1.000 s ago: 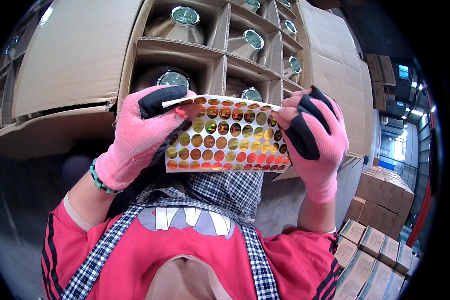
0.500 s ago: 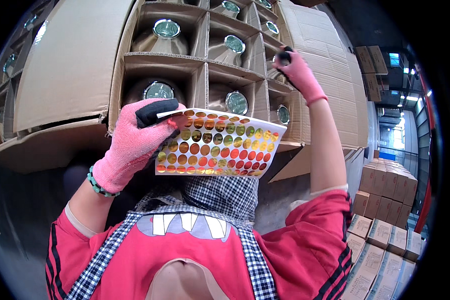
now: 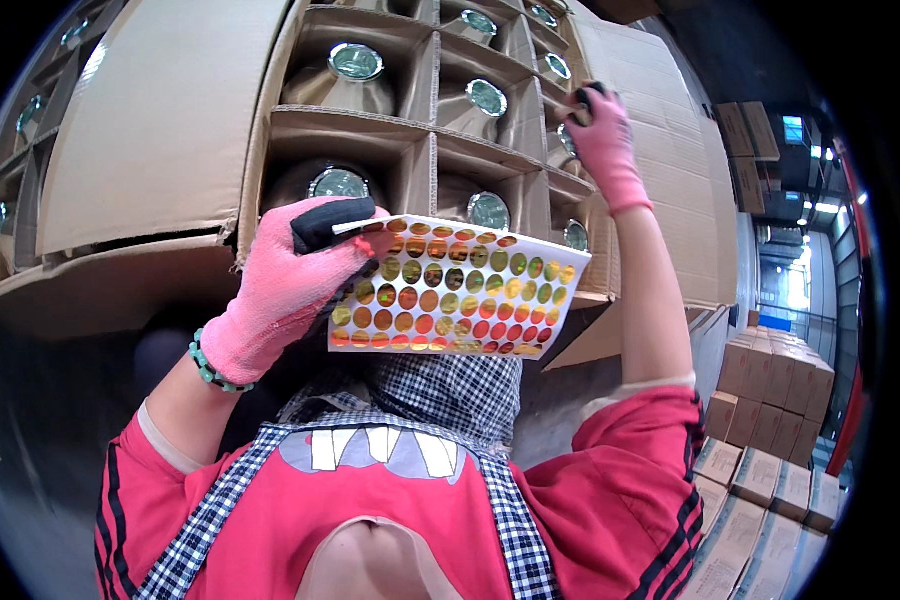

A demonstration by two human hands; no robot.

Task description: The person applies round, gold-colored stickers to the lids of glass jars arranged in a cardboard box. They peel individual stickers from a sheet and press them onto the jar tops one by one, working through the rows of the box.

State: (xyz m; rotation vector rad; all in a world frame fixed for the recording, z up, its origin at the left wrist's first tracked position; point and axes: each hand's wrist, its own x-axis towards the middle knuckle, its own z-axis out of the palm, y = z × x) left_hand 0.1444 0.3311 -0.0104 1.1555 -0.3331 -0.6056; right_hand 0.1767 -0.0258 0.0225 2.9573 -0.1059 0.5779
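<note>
My left hand (image 3: 288, 280), in a pink glove with black fingertips, grips the upper left corner of a white sheet of stickers (image 3: 450, 290). Rows of shiny oval gold, orange and red stickers cover the sheet, which is held tilted over the box's front edge. My right hand (image 3: 604, 150), gloved alike, is at the right column of the divided cardboard box (image 3: 420, 130). Its fingers are curled together beside the mouth of a glass vessel (image 3: 567, 140); whatever they pinch is hidden. Other silvery glass vessels, like this one (image 3: 356, 64), stand in separate compartments with greenish mouths upward.
Wide cardboard flaps lie folded out at the left (image 3: 150, 120) and right (image 3: 660, 150). Another divided box (image 3: 20, 180) with glass vessels stands at the far left. Stacked cartons (image 3: 775, 385) fill the right side, beyond a gap of grey floor.
My right hand has moved slightly up, its fingers shifting at the right-column vessel. The view has swung a little, so box, sheet and left hand appear farther right.
</note>
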